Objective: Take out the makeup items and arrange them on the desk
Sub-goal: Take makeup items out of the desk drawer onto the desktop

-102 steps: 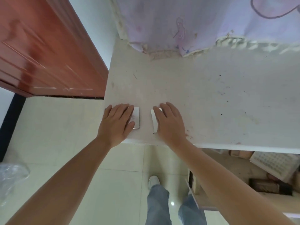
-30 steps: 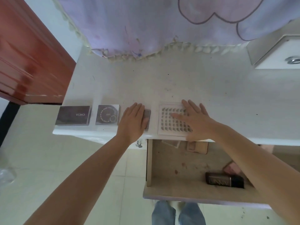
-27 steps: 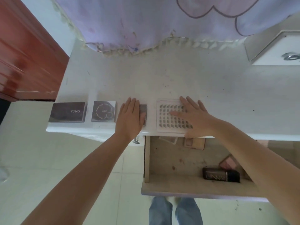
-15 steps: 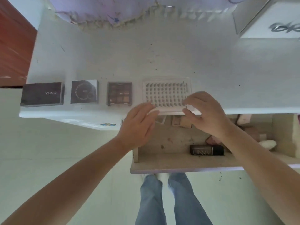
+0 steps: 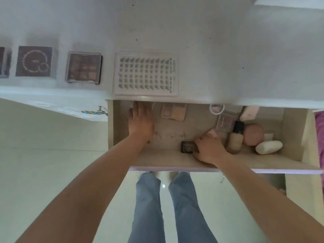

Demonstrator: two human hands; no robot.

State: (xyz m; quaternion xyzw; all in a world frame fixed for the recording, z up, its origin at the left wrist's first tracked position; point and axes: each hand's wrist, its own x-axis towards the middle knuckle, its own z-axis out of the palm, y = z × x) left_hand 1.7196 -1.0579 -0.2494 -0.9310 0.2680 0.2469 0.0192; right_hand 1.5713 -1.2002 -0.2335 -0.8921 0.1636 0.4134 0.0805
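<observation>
Drawer (image 5: 175,160) stood pulled out below the bench (image 5: 228,50) edge; right hand (image 5: 209,149) curled its fingers round a dark box (image 5: 187,146) near the front wall. Left hand (image 5: 141,122) lay flat, fingers together, by the drawer's left wall. Farther off, a white grid tray (image 5: 145,74) and a brown palette (image 5: 83,70) sat along the bench's front edge.

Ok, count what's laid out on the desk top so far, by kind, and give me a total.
Dark boxes: 2 (one cut off at the left edge)
Eyeshadow palette: 1
White lash tray: 1
Total: 4
</observation>
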